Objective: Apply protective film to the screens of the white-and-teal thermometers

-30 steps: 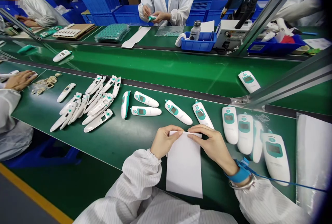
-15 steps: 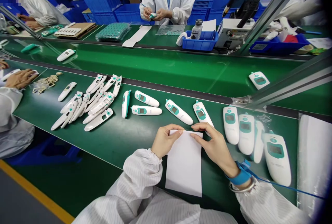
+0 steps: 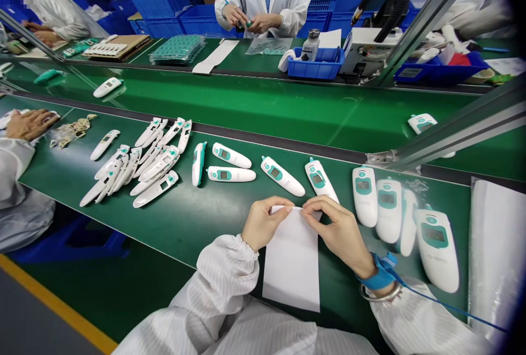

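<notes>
Left hand (image 3: 263,223) and right hand (image 3: 339,229), thumbs and fingers almost closed, pinch the far edge of the white paper sheet (image 3: 291,267) over the green workbench (image 3: 222,204); an infrared thermometer (image 3: 321,178) lies just beyond the sheet; the step seems edge-handling, calling next for even fingertip pressure

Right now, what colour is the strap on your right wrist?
The strap is blue; it shows best in the head view, the only one here.
</notes>
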Demonstrator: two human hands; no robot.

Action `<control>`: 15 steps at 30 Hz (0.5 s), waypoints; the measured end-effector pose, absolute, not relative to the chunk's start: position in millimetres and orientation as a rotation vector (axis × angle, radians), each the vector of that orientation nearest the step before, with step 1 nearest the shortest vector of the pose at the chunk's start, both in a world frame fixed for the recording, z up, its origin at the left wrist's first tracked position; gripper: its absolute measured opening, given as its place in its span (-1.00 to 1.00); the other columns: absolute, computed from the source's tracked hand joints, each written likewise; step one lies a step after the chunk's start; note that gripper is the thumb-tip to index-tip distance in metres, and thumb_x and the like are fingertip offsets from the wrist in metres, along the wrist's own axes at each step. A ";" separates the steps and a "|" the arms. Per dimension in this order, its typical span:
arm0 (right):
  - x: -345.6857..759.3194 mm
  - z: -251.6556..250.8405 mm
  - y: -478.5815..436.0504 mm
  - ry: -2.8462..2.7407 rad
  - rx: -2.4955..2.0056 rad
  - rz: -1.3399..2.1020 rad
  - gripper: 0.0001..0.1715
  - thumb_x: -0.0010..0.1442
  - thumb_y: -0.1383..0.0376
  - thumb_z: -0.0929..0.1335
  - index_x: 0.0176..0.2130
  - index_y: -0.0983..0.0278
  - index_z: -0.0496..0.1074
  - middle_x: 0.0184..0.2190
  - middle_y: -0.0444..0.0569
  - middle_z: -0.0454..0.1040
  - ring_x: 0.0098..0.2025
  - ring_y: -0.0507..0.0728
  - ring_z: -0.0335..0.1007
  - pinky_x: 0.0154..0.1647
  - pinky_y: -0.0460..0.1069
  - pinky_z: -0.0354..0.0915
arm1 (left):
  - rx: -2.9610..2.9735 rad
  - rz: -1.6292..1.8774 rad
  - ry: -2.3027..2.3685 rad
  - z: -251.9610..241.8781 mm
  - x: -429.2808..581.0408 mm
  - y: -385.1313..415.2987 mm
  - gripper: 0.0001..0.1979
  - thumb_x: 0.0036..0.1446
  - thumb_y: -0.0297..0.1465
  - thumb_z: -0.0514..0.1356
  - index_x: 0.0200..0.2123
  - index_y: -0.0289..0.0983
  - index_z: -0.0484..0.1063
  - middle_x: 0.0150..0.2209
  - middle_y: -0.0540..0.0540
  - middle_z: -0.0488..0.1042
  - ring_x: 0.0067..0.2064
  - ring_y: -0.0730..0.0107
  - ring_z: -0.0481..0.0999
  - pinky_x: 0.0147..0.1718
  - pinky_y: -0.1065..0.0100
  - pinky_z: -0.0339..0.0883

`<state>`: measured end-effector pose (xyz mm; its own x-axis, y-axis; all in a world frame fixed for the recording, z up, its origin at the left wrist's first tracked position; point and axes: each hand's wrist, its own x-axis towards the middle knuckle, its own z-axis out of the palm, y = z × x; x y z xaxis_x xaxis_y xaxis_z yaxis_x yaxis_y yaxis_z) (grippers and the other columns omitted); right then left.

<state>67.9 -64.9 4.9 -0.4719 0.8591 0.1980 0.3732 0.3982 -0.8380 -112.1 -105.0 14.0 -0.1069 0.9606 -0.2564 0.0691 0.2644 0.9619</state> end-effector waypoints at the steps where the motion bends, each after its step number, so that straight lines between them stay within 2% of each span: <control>1: 68.2 3.5 -64.5 -2.007 -1.062 0.993 -0.97 0.22 0.31 0.34 -0.28 0.18 0.42 -0.26 -0.04 0.49 -0.21 0.15 0.44 -0.18 0.06 0.35 | 1.018 1.042 1.454 14.0 -112.1 -105.0 -0.85 0.06 -0.35 0.24 -0.36 -0.29 0.56 -0.30 -0.09 0.60 -0.23 0.29 0.53 -0.21 0.35 0.34; 5: 69.3 -1.7 -60.5 -1.960 -1.118 1.076 -0.77 0.18 0.25 0.39 -0.12 0.18 0.45 -0.17 -0.02 0.51 -0.16 0.16 0.46 -0.11 0.08 0.39 | 1.009 1.052 1.445 15.0 -112.1 -104.7 -0.87 0.05 -0.35 0.24 -0.36 -0.28 0.56 -0.29 -0.08 0.60 -0.21 0.29 0.53 -0.18 0.34 0.35; 9: 68.4 -1.1 -60.0 -1.922 -1.054 1.107 -0.92 0.19 0.27 0.38 -0.26 0.18 0.50 -0.22 -0.04 0.54 -0.12 0.17 0.46 -0.06 0.09 0.37 | 0.998 1.060 1.434 15.8 -111.5 -104.3 -0.87 0.05 -0.36 0.25 -0.36 -0.28 0.57 -0.29 -0.09 0.60 -0.20 0.28 0.53 -0.16 0.32 0.35; 15: 67.8 3.4 -63.8 -1.961 -1.009 1.008 -0.92 0.23 0.32 0.35 -0.28 0.19 0.48 -0.25 -0.04 0.52 -0.18 0.15 0.44 -0.15 0.06 0.35 | 0.962 1.074 1.419 14.6 -111.0 -104.0 -0.84 0.03 -0.33 0.26 -0.36 -0.30 0.56 -0.29 -0.11 0.60 -0.22 0.28 0.54 -0.19 0.32 0.37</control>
